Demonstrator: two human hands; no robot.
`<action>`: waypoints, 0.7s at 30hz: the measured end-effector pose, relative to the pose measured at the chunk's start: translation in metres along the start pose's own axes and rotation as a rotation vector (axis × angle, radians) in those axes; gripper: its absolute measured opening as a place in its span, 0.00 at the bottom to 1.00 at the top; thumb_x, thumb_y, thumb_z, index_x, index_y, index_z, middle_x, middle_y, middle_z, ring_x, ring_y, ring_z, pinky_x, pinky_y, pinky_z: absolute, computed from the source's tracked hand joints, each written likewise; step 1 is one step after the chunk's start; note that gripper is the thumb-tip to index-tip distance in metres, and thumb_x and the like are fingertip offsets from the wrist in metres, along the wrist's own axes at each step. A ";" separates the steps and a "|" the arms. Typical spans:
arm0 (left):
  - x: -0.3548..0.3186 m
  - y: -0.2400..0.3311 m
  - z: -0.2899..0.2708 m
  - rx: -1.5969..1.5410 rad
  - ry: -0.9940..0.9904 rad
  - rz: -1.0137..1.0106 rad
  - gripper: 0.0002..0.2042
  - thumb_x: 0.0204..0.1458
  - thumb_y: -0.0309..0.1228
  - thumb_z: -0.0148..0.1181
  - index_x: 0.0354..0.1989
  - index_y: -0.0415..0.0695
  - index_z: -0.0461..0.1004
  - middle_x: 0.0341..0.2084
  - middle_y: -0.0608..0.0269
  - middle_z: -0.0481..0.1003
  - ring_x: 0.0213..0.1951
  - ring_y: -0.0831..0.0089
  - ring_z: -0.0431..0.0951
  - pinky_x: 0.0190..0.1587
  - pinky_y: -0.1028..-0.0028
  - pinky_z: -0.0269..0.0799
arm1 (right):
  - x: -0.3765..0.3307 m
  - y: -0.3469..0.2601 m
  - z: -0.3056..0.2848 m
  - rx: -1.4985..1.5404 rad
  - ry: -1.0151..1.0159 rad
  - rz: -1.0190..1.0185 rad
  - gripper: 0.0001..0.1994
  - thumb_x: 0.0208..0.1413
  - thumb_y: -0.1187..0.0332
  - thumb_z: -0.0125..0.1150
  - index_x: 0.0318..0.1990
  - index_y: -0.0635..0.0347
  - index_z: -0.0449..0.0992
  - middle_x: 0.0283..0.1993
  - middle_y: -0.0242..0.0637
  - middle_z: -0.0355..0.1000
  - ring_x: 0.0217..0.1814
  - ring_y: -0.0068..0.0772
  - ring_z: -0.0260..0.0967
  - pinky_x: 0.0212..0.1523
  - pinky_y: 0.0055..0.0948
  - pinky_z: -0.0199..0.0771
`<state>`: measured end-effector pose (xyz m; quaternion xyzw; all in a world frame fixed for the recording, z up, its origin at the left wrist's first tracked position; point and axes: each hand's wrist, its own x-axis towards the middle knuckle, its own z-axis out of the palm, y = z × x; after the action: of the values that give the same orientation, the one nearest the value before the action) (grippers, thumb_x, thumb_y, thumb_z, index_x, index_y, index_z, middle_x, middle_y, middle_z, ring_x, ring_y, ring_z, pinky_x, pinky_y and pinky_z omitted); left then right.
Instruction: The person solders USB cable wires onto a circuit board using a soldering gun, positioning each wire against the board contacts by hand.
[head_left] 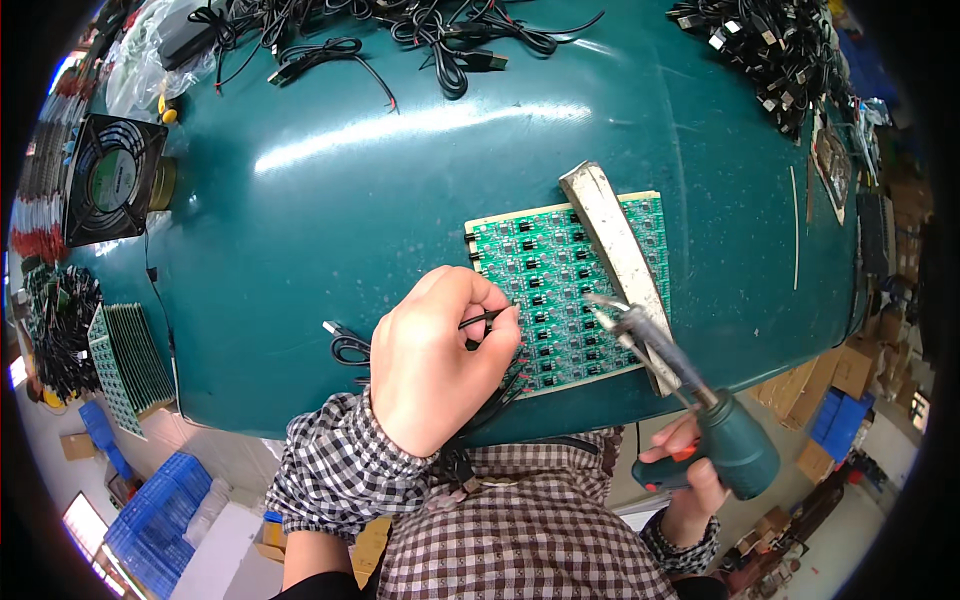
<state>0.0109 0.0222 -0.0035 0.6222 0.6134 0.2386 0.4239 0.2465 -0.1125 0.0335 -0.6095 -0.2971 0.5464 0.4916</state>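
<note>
My left hand (425,350) is closed in a pinch on a thin black cable (482,318), its end held at the left part of a green circuit board panel (550,250). Rows of small black parts cover the panel, and red wire ends show along its lower left edge. My right hand (704,488) grips a dark green soldering gun (740,447), a finger at its red trigger. The gun's thin tip reaches over the panel. Across the panel's right side lies a worn metal bar (622,245). A coiled USB cable (349,346) rests left of my left hand.
Black cables (445,45) lie along the far edge, with a heap of USB cables (770,50) at far right. A black fan (115,180) stands at left, above stacked circuit boards (135,355). Blue crates (150,520) sit below the table at left.
</note>
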 end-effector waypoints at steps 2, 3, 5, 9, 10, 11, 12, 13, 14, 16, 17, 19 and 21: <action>0.000 0.000 0.000 -0.004 0.003 -0.003 0.05 0.47 0.20 0.64 0.29 0.36 0.73 0.26 0.67 0.71 0.25 0.87 0.69 0.28 0.86 0.68 | -0.004 0.000 0.004 0.025 0.017 0.127 0.32 0.47 0.58 0.71 0.50 0.74 0.65 0.34 0.47 0.72 0.36 0.39 0.75 0.37 0.36 0.83; 0.000 0.000 0.000 -0.003 0.008 -0.005 0.05 0.47 0.20 0.64 0.29 0.36 0.74 0.26 0.67 0.71 0.25 0.87 0.69 0.27 0.86 0.68 | -0.005 -0.003 0.005 0.071 0.009 0.235 0.35 0.43 0.60 0.76 0.53 0.71 0.63 0.35 0.45 0.73 0.38 0.39 0.75 0.41 0.37 0.82; 0.001 0.001 0.000 -0.016 0.005 -0.010 0.04 0.47 0.20 0.64 0.29 0.36 0.74 0.25 0.67 0.71 0.25 0.87 0.69 0.27 0.85 0.67 | -0.006 0.002 0.004 0.067 -0.014 0.240 0.34 0.44 0.62 0.76 0.53 0.71 0.63 0.35 0.46 0.74 0.39 0.39 0.76 0.42 0.38 0.81; 0.002 0.002 -0.001 -0.029 -0.012 -0.023 0.04 0.47 0.20 0.64 0.29 0.37 0.74 0.25 0.68 0.71 0.24 0.87 0.68 0.27 0.85 0.67 | -0.007 0.008 0.003 0.045 -0.033 0.226 0.34 0.44 0.67 0.76 0.55 0.71 0.62 0.36 0.46 0.75 0.40 0.39 0.76 0.43 0.41 0.81; 0.002 0.002 -0.001 -0.028 -0.013 -0.024 0.04 0.47 0.20 0.64 0.29 0.37 0.74 0.25 0.68 0.71 0.24 0.87 0.68 0.27 0.85 0.67 | -0.007 0.008 0.005 0.046 -0.033 0.228 0.34 0.44 0.67 0.76 0.55 0.71 0.62 0.36 0.46 0.75 0.40 0.39 0.76 0.43 0.41 0.81; 0.002 0.002 -0.001 -0.028 -0.014 -0.020 0.04 0.47 0.20 0.64 0.28 0.37 0.74 0.25 0.68 0.71 0.24 0.88 0.68 0.27 0.86 0.67 | -0.006 0.006 0.007 0.049 -0.034 0.206 0.34 0.44 0.68 0.76 0.55 0.71 0.62 0.35 0.46 0.76 0.40 0.40 0.76 0.43 0.41 0.80; 0.002 0.001 -0.001 -0.027 -0.014 -0.015 0.04 0.47 0.20 0.64 0.28 0.37 0.74 0.25 0.68 0.71 0.24 0.88 0.68 0.27 0.86 0.67 | -0.006 0.006 0.009 0.052 -0.036 0.184 0.34 0.43 0.69 0.76 0.55 0.71 0.63 0.35 0.46 0.76 0.39 0.40 0.77 0.43 0.41 0.80; 0.003 0.001 -0.001 -0.027 -0.016 -0.015 0.04 0.47 0.20 0.64 0.28 0.37 0.74 0.25 0.68 0.71 0.24 0.88 0.68 0.27 0.86 0.67 | -0.006 0.006 0.009 0.052 -0.035 0.185 0.34 0.43 0.69 0.76 0.55 0.71 0.63 0.35 0.46 0.76 0.39 0.40 0.77 0.43 0.41 0.80; 0.003 0.002 -0.001 -0.027 -0.017 -0.017 0.04 0.47 0.20 0.64 0.28 0.37 0.74 0.25 0.68 0.70 0.24 0.88 0.68 0.27 0.86 0.66 | -0.006 0.007 0.010 0.035 -0.037 0.175 0.34 0.43 0.69 0.76 0.55 0.71 0.63 0.35 0.46 0.76 0.39 0.39 0.77 0.43 0.40 0.80; 0.003 0.001 -0.001 -0.027 -0.020 -0.018 0.04 0.47 0.20 0.64 0.29 0.37 0.74 0.25 0.68 0.70 0.24 0.88 0.67 0.27 0.86 0.66 | -0.005 0.008 0.009 0.019 -0.037 0.165 0.34 0.43 0.69 0.76 0.55 0.71 0.63 0.34 0.46 0.76 0.38 0.39 0.77 0.43 0.40 0.80; 0.003 0.001 -0.001 -0.035 -0.026 -0.026 0.04 0.47 0.20 0.64 0.29 0.37 0.74 0.25 0.69 0.70 0.24 0.88 0.67 0.27 0.86 0.66 | -0.005 0.009 0.007 -0.028 -0.063 0.165 0.34 0.43 0.69 0.76 0.55 0.71 0.64 0.34 0.46 0.76 0.38 0.38 0.77 0.43 0.39 0.80; 0.002 0.001 -0.001 -0.042 -0.031 -0.036 0.04 0.48 0.20 0.64 0.29 0.37 0.74 0.25 0.69 0.70 0.25 0.89 0.67 0.27 0.86 0.66 | -0.003 0.009 0.008 -0.073 -0.091 0.166 0.33 0.43 0.69 0.76 0.55 0.71 0.64 0.34 0.46 0.76 0.38 0.38 0.77 0.43 0.38 0.80; 0.002 0.000 -0.001 -0.049 -0.030 -0.031 0.04 0.48 0.20 0.64 0.29 0.37 0.74 0.25 0.69 0.70 0.25 0.89 0.67 0.27 0.86 0.66 | -0.002 0.006 0.013 -0.040 -0.051 0.164 0.32 0.42 0.70 0.76 0.53 0.72 0.65 0.34 0.45 0.76 0.38 0.36 0.77 0.43 0.37 0.80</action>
<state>0.0106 0.0247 -0.0035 0.6056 0.6103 0.2378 0.4519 0.2322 -0.1124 0.0292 -0.6275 -0.2694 0.5940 0.4252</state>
